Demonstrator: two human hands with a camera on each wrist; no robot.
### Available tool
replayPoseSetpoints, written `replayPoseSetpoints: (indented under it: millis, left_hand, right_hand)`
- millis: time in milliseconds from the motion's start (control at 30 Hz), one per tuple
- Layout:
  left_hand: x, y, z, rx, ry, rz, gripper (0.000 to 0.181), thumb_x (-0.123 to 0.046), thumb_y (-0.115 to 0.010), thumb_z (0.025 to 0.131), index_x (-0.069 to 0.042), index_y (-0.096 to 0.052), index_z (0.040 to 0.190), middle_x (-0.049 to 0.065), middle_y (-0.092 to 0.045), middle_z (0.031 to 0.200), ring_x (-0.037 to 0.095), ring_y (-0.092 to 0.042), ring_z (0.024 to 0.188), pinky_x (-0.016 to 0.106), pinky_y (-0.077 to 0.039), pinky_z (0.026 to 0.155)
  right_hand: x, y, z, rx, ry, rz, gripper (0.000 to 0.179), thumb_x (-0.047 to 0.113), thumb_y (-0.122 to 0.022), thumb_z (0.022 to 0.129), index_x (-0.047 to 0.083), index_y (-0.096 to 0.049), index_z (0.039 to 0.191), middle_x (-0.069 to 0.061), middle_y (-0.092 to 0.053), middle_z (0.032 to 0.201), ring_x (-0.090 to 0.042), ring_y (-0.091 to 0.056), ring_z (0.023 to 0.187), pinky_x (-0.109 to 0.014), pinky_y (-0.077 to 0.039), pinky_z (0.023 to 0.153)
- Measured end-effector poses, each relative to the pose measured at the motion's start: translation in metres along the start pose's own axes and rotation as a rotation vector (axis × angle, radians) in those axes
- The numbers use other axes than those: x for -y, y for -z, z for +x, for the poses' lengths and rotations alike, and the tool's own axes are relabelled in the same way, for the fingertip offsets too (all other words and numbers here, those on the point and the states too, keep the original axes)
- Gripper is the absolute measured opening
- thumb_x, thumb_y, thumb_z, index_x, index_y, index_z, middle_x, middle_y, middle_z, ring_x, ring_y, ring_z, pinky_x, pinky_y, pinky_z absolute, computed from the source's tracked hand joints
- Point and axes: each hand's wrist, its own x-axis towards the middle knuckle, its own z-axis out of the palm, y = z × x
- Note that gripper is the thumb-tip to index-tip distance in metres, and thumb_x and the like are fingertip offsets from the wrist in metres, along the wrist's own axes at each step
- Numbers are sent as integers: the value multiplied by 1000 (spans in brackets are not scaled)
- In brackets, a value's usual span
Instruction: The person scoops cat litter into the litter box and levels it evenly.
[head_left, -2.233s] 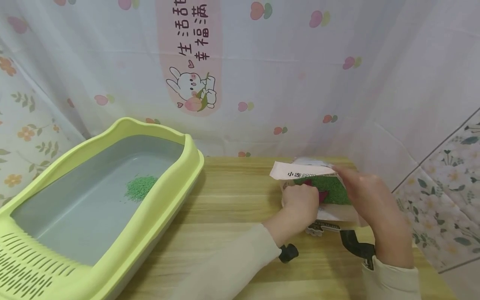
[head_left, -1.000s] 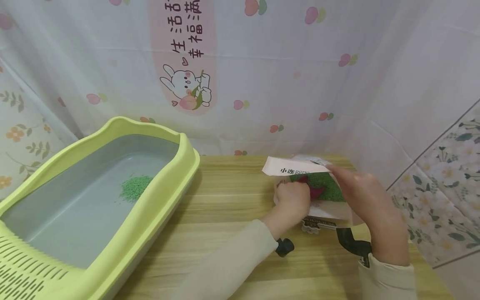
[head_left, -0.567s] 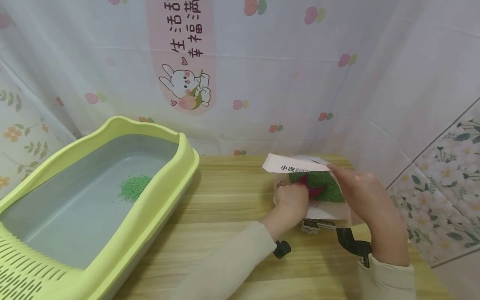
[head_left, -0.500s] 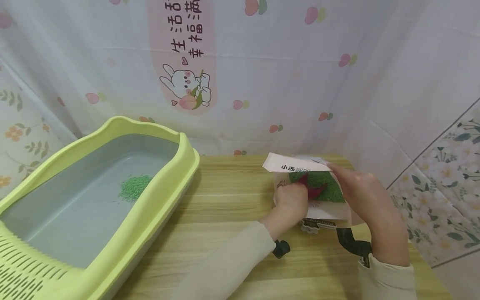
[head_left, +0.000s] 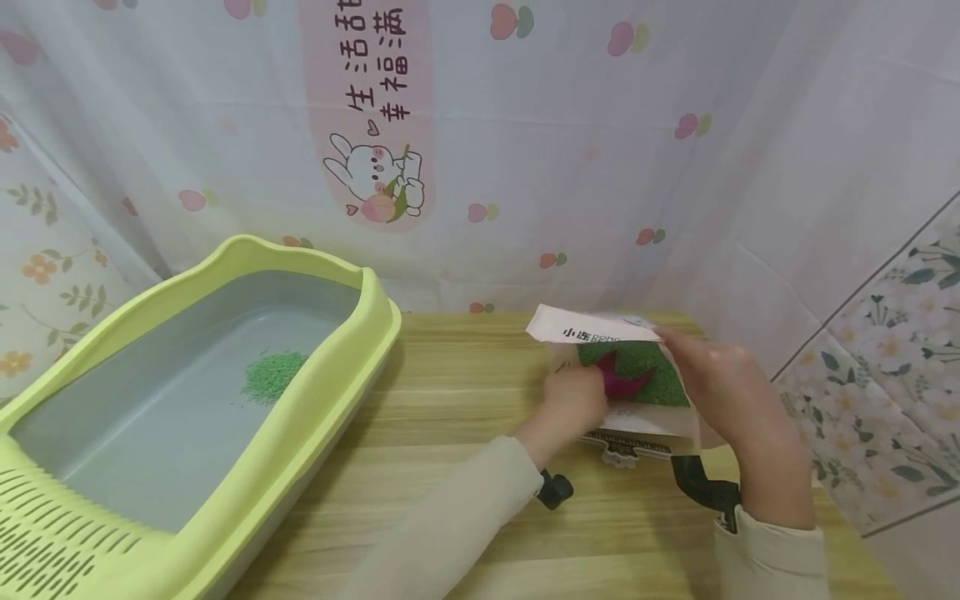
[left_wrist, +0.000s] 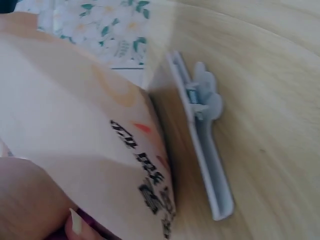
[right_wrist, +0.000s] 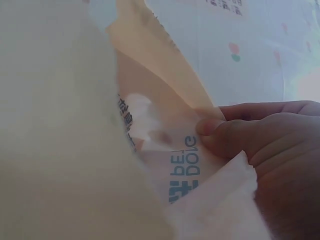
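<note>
A pale pink bag of green pellets stands with its mouth open at the right of the table. My left hand grips a dark magenta scoop at the near left side of the mouth. The scoop's pointed end lies against the pellets, its handle hidden by the fingers. In the left wrist view, a thumb and the left hand show beside the bag wall. My right hand pinches the bag's edge between thumb and fingers, at the bag's right side.
At left stands a grey litter tray with a lime-green rim, a small heap of green pellets inside. A pale bag clip lies on the wooden table near the bag. A printed curtain hangs behind.
My left hand has drawn slightly left and back, so more of the magenta scoop shows above the pellets. My right hand keeps its pinch on the bag's edge.
</note>
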Motion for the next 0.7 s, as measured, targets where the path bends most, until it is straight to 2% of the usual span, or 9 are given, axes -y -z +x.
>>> replayPoseSetpoints:
  millis: [200, 267, 333, 500, 567, 700]
  left_hand:
    - [-1, -11, 1, -51, -55, 98, 24, -38, -59, 100, -22, -72, 88, -7, -68, 79, 8, -60, 69, 29, -50, 54]
    - [0, -15, 2, -63, -62, 88, 29, -42, -57, 101, -21, -71, 88, -6, -67, 77, 9, -61, 66, 30, -50, 52]
    - [2, -19, 2, -74, -62, 62, 33, -45, -55, 102, -20, -72, 88, -6, -67, 76, 10, -62, 64, 31, -50, 51]
    - [6, -24, 3, -67, -50, 17, 36, -48, -54, 102, -20, -72, 91, -6, -70, 79, 11, -65, 67, 32, -53, 55]
    - [7, -25, 3, -70, -48, 2, 36, -48, -54, 102, -20, -73, 93, -5, -71, 82, 11, -66, 70, 33, -53, 57]
    - [10, -28, 1, -112, -43, -42, 39, -49, -53, 102, -18, -73, 92, -3, -73, 85, 13, -68, 71, 35, -54, 57]
  right_hand:
    - [-2, 0, -1, 5, -10, -6, 29, -9, -66, 89, 4, -68, 116, -13, -59, 55, -32, -56, 44, -50, -51, 50]
    - [-2, 0, -1, 9, -22, -5, 31, -9, -67, 89, 5, -68, 116, -14, -60, 57, -34, -58, 46, -51, -51, 51]
    - [-3, -1, -2, 5, -19, -5, 21, -1, -61, 97, 5, -67, 117, -14, -59, 56, -34, -56, 44, -51, -51, 50]
    - [-4, -2, 0, -16, -27, 5, 23, -4, -65, 93, 4, -70, 114, -19, -66, 63, -39, -60, 48, -53, -52, 52]
    - [-3, -2, 0, -23, -29, 9, 32, -10, -70, 85, 4, -70, 113, -20, -67, 66, -40, -61, 50, -53, -52, 53]
    - [-3, -1, 0, -35, -12, 14, 25, -5, -66, 91, 4, -70, 114, -20, -67, 66, -38, -61, 49, -53, -52, 53]
